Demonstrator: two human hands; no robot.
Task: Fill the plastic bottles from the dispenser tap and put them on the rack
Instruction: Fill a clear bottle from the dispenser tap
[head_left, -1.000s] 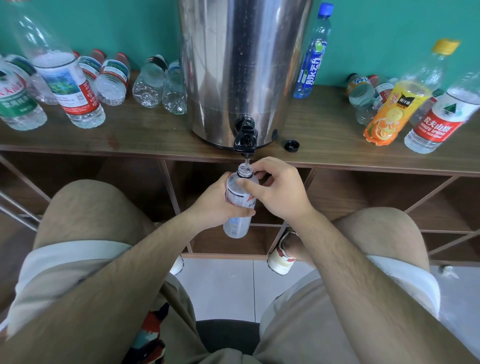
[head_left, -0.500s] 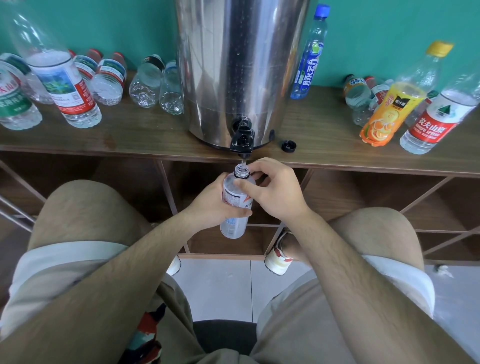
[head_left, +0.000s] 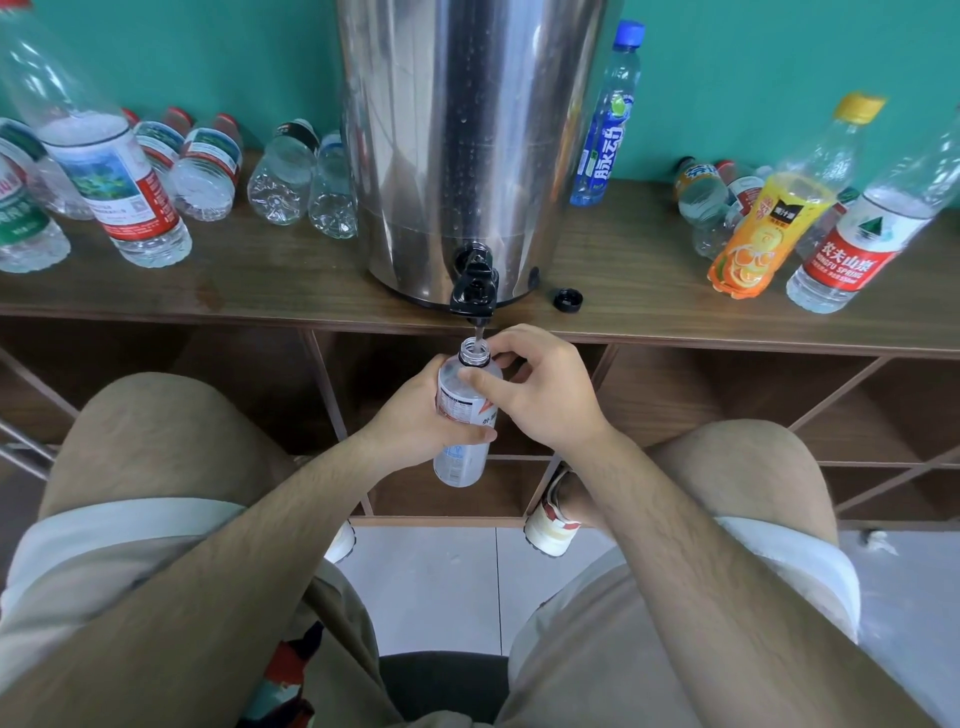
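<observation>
Bottle (head_left: 460, 405) w/ white label is held upright in mid-air just under the black tap (head_left: 474, 288) of the steel dispenser (head_left: 467, 130). Its mouth is open and lined up below the spout, and a thin stream seems to run into it.

Head view, the only one:

Left hand (head_left: 410, 421) is wrapped round the bottle's middle, thumb across the label front, fingers behind & out of sight. Right hand (head_left: 545, 395) is curled at the shoulder/neck, thumb pressed on the front just under the neck ring, fingers bent round the far side. Both hold it; neither touches the tap.

Black cap (head_left: 567, 300) lies on the top board of the rack (head_left: 291, 280), just right of the dispenser base, prob. this bottle's. Other bottles stand or lie along the board on both sides, e.g. an orange juice one (head_left: 758, 234) at right.

Handling, my guess: thin clear plastic, soft-walled, light when empty, heavier as it fills. Level inside is hard to read. W/o the cap, a hard squeeze at the middle would push water out, so grip lightly there. Neck & shoulder are the stiff bits, the best place to steady it. Any splash makes the wall slippery. Keep it upright till capped.
</observation>
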